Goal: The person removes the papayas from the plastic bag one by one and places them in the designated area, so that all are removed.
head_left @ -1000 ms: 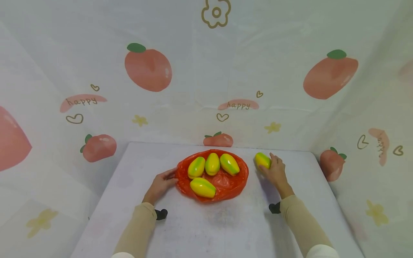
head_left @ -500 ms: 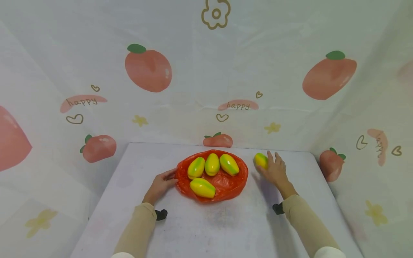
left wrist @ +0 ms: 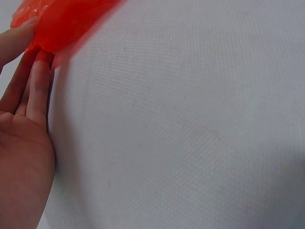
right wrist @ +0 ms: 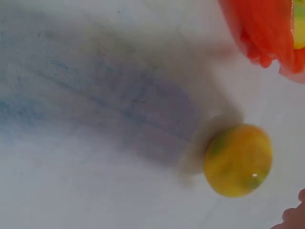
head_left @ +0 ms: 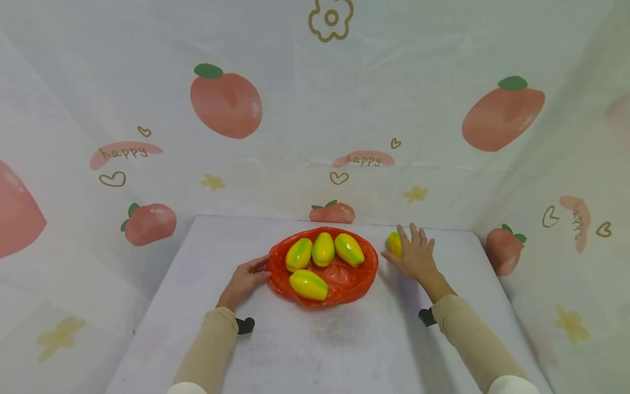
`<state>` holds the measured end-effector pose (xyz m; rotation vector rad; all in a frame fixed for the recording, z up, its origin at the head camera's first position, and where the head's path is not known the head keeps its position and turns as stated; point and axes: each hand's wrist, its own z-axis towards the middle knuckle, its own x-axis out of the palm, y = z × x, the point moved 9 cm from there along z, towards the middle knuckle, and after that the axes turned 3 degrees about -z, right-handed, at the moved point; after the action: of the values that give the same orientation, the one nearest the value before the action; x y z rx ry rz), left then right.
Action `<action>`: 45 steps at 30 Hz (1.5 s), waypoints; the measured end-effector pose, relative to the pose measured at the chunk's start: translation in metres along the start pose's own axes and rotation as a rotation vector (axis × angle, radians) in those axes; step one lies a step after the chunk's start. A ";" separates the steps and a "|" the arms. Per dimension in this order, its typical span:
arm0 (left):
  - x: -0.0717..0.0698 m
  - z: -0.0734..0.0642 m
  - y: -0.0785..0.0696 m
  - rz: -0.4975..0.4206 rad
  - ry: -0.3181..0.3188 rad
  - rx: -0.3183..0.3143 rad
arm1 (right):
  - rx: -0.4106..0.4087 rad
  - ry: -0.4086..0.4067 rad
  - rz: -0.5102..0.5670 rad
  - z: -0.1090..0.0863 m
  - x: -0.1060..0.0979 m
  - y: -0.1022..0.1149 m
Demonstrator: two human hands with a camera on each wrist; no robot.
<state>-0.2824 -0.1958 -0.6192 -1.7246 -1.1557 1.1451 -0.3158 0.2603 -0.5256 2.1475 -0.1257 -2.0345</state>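
In the head view, a red plastic bag [head_left: 340, 278] with a rolled rim lies spread in an oval on the table. Inside it are several glossy yellow-green papayas [head_left: 308, 285]. My left hand [head_left: 246, 278] holds the bag's left edge, thumb over the plastic [left wrist: 71, 24] and fingers beneath it in the left wrist view. Right of the bag, another papaya [head_left: 394, 243] lies on the table, partly hidden behind my right hand [head_left: 416, 259], whose fingers are spread. The right wrist view shows this papaya [right wrist: 238, 161] apart from the fingertips [right wrist: 294, 217].
The white table [head_left: 305, 350] ends at a white cloth wall [head_left: 275, 180] printed with fruit, hearts and flowers. More of this cloth stands along both sides. A black piece [head_left: 244, 325] juts from the left wrist, another [head_left: 427, 317] from the right.
My right hand has let go of the loose papaya, and its fingers have spread. The hand has shifted slightly, with the papaya left on the table. My left hand stays at the bag's edge.
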 end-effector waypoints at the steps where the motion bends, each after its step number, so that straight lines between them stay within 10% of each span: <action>1: 0.000 0.000 0.000 -0.006 -0.001 -0.005 | -0.011 0.002 -0.015 0.000 -0.002 0.003; 45: 0.000 0.003 0.004 0.021 -0.002 -0.015 | -0.257 0.106 -0.143 0.004 0.012 0.115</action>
<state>-0.2836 -0.1966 -0.6242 -1.7508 -1.1523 1.1545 -0.3122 0.1452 -0.5157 2.1468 0.2957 -1.8822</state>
